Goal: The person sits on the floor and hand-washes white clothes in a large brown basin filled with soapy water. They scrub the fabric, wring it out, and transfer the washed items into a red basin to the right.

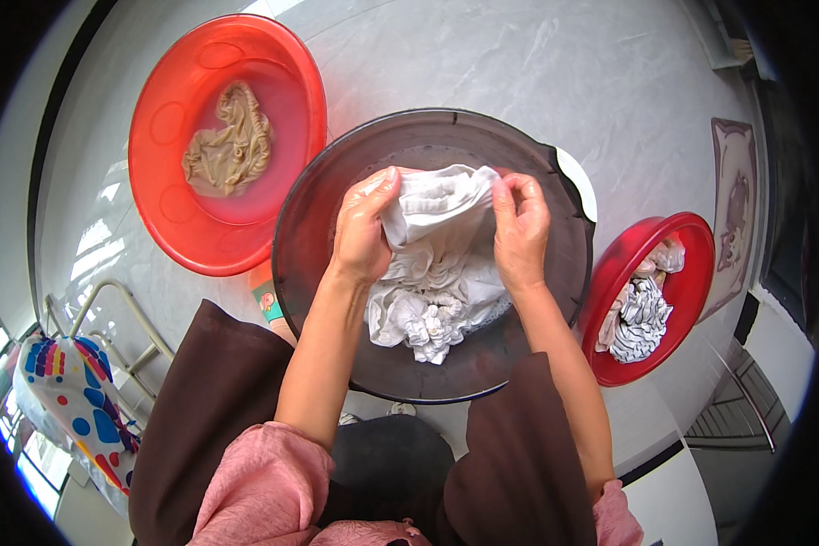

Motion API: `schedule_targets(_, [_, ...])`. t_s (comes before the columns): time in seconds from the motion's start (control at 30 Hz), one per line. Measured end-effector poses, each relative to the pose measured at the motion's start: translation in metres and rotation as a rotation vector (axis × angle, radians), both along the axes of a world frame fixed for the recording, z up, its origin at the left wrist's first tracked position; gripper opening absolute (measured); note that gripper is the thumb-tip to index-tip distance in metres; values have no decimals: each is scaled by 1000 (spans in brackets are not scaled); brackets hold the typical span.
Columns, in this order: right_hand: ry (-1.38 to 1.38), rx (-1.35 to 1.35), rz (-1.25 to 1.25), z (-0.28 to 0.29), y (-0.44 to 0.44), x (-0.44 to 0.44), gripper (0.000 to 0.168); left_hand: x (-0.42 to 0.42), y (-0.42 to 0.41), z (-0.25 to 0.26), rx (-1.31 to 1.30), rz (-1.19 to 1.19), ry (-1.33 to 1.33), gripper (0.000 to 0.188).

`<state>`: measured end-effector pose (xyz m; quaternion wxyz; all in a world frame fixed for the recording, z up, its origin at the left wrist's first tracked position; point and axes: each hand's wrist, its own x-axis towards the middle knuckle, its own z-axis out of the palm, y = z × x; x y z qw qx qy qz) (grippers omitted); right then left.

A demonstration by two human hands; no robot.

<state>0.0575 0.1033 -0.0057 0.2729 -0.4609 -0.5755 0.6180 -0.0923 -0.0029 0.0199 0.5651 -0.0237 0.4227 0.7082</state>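
A wet white garment (443, 205) is stretched between my two hands above a large dark grey basin (553, 300). My left hand (366, 225) grips its left end, thumb on top. At the other end, my right hand (522, 225) pinches the cloth between thumb and fingers. The rest of the white cloth (430, 321) hangs and lies bunched in the basin, with some suds beside it. Whether that bunched part is one garment or more, I cannot tell.
An orange-red basin (170, 232) at the upper left holds water and a beige garment (231, 143). A smaller red basin (697, 273) on the right contains a striped cloth (641, 319) and other laundry. Patterned fabric (95, 409) hangs by a metal rack (133, 300). A mat (729, 205) lies far right.
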Motion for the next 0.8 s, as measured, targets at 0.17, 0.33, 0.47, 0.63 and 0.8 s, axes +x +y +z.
schedule_targets(0.17, [147, -137, -30, 6, -7, -3, 17, -1, -4, -2, 11, 43, -33, 34])
schedule_targets(0.33, [76, -167, -35, 16, -16, -8, 36, 7, -3, 0, 15, 25, -39, 34])
schedule_targets(0.47, [-18, -186, -104, 7, -18, 2, 41, 8, -3, -2, 13, 31, -10, 35])
schedule_targets(0.63, [-6, -306, 18, 16, -21, -3, 31, 8, -3, 1, -16, -47, 80, 35])
schedule_targets(0.8, [-4, -320, 16, 4, -17, 3, 18, 11, 0, 3, -79, -107, 265, 33])
